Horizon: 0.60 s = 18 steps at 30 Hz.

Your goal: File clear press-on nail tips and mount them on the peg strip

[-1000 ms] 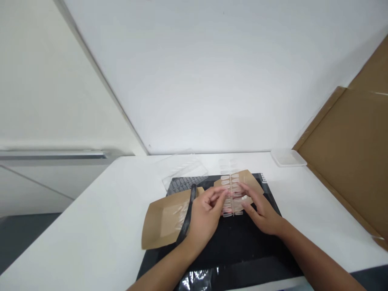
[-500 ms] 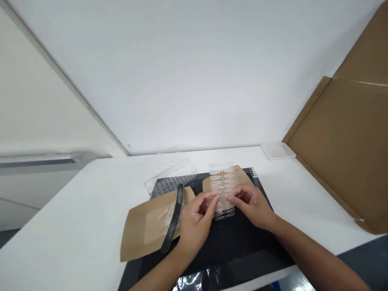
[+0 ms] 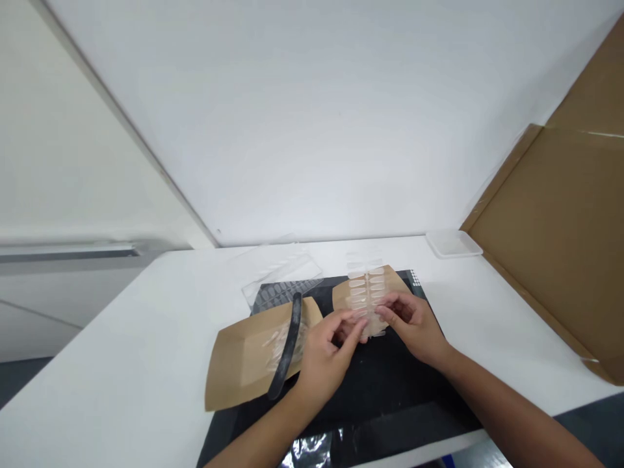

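A clear plastic strip of nail tips (image 3: 367, 286) stands out in front of me, its pairs of tips branching from a central stem. My left hand (image 3: 330, 344) pinches its lower left side with thumb and fingers. On the right side, my right hand (image 3: 409, 325) has thumb and forefinger closed on the strip's edge. Behind the strip lies a brown paper tray (image 3: 396, 281). Left of my left hand is another brown tray (image 3: 229, 370) with loose clear tips (image 3: 279, 344) in it, and a dark curved file (image 3: 287, 351) lies across it.
Clear plastic cases (image 3: 283, 270) lie at the back left on a black mat (image 3: 390, 403). A translucent lid or shallow box (image 3: 453, 244) sits at the back right, beside a large cardboard box (image 3: 550, 240). White walls rise behind the table.
The whole view has shifted slightly, moving things to the right. Both hands still pinch the strip, whose lower end is now more hidden behind the fingers.
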Each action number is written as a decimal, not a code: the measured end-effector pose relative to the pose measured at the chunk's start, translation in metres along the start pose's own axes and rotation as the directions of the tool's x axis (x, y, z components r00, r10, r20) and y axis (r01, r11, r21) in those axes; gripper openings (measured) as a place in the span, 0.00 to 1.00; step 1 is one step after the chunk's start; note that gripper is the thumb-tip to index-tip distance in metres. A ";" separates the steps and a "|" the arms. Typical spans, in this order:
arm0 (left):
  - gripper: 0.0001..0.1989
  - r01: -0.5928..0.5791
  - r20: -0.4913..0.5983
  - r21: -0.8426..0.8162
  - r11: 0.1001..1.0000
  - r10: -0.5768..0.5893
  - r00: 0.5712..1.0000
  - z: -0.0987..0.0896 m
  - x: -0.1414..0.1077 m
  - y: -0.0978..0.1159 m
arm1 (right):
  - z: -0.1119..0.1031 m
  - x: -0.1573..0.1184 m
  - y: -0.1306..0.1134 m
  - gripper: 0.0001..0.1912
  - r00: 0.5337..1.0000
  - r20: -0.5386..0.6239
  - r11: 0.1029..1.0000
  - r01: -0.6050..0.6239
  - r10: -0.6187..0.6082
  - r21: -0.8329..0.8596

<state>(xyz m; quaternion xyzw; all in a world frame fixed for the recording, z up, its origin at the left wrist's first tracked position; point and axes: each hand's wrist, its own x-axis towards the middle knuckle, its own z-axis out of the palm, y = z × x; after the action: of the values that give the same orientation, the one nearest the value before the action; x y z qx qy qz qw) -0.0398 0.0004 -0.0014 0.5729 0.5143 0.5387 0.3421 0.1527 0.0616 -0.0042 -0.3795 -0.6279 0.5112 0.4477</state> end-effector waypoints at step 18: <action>0.07 -0.178 -0.018 0.156 0.972 0.183 0.983 -0.002 0.000 0.007 | 0.000 -0.003 -0.008 0.17 0.997 0.078 0.999 0.001 0.002 -0.035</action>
<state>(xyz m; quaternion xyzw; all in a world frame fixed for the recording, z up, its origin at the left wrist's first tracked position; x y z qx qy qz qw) -0.0406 -0.0017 0.0057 0.6332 0.5055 0.5355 0.2383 0.1533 0.0568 0.0032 -0.3670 -0.6538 0.5146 0.4160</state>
